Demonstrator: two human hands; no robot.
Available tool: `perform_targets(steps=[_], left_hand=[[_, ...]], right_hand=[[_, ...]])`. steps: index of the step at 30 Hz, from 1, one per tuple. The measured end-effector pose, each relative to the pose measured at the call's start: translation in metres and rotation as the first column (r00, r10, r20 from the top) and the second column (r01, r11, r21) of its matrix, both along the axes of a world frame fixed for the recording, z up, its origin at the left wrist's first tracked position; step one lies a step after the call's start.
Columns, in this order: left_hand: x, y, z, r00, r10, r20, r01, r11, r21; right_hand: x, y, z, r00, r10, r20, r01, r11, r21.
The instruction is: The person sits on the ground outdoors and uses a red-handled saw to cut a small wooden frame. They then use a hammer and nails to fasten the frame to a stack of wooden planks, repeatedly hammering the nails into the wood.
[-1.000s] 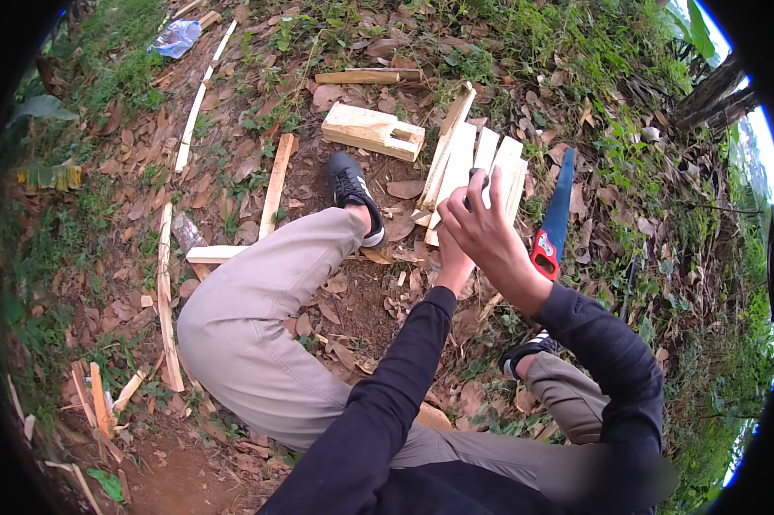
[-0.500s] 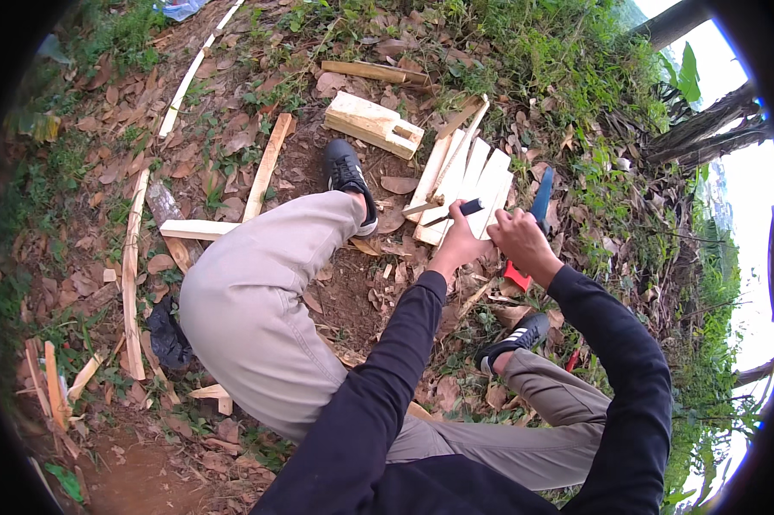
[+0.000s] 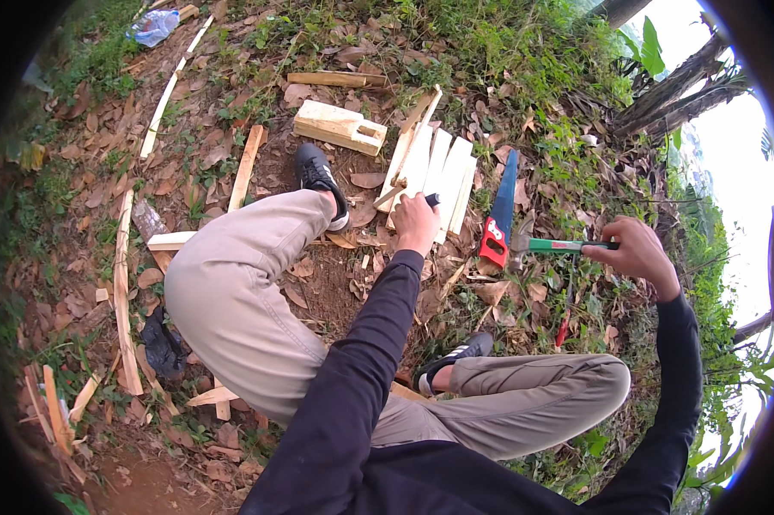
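My right hand (image 3: 637, 249) is closed round the dark end of a claw hammer's (image 3: 554, 245) green handle, its metal head pointing left. My left hand (image 3: 415, 225) is closed on a black-ended tool (image 3: 432, 200); the fingers hide most of it, so its kind is unclear. That hand is over the lower end of several pale planks (image 3: 438, 172) lying side by side. A thin stick (image 3: 423, 133) lies across them. Just left of the hammer head, a handsaw (image 3: 500, 210) with blue blade and red handle rests on the leaves.
A thick wooden block (image 3: 339, 127) with a slot lies beyond my left shoe (image 3: 318, 176). Wood strips (image 3: 248, 167) lie to the left, near a black plastic bag (image 3: 163, 343). A red-handled tool (image 3: 562, 330) is below the hammer. Tree trunks (image 3: 674, 86) stand at far right.
My right hand has moved away from my left, out to the right, and now holds the hammer level. The saw's handle and blade have come into full view. The whole view has shifted slightly.
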State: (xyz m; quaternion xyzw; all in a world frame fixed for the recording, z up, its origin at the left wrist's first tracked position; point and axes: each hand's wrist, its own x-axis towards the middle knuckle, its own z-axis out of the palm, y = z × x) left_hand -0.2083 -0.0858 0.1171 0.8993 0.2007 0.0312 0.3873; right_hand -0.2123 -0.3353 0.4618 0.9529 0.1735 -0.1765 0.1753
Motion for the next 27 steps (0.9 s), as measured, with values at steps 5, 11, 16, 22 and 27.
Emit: perform_targets(steps=[5, 11, 16, 22, 27], left_hand=[[-0.004, 0.003, -0.003, 0.991, 0.003, 0.131, -0.019, 0.993, 0.117], [0.023, -0.005, -0.035, 0.833, 0.052, 0.550, 0.102, 0.964, -0.245], [0.039, 0.007, -0.043, 0.844, -0.019, 0.536, 0.175, 0.954, -0.243], [0.053, 0.015, -0.055, 0.864, -0.049, 0.502, 0.221, 0.932, -0.289], [0.058, 0.016, -0.068, 0.880, 0.221, 0.421, 0.094, 0.786, -0.611]], right_hand=[[-0.042, -0.038, -0.032, 0.956, -0.222, 0.190, 0.021, 0.701, 0.713], [-0.089, 0.029, -0.176, 0.680, -0.083, -0.729, 0.684, -0.288, 0.670], [-0.102, 0.057, -0.274, 0.479, -0.242, -0.844, 0.711, -0.457, 0.535], [-0.117, 0.073, -0.297, 0.611, -0.563, -0.556, 0.628, -0.082, 0.774], [-0.106, 0.088, -0.307, 0.434, -0.625, -0.649, 0.646, -0.286, 0.708]])
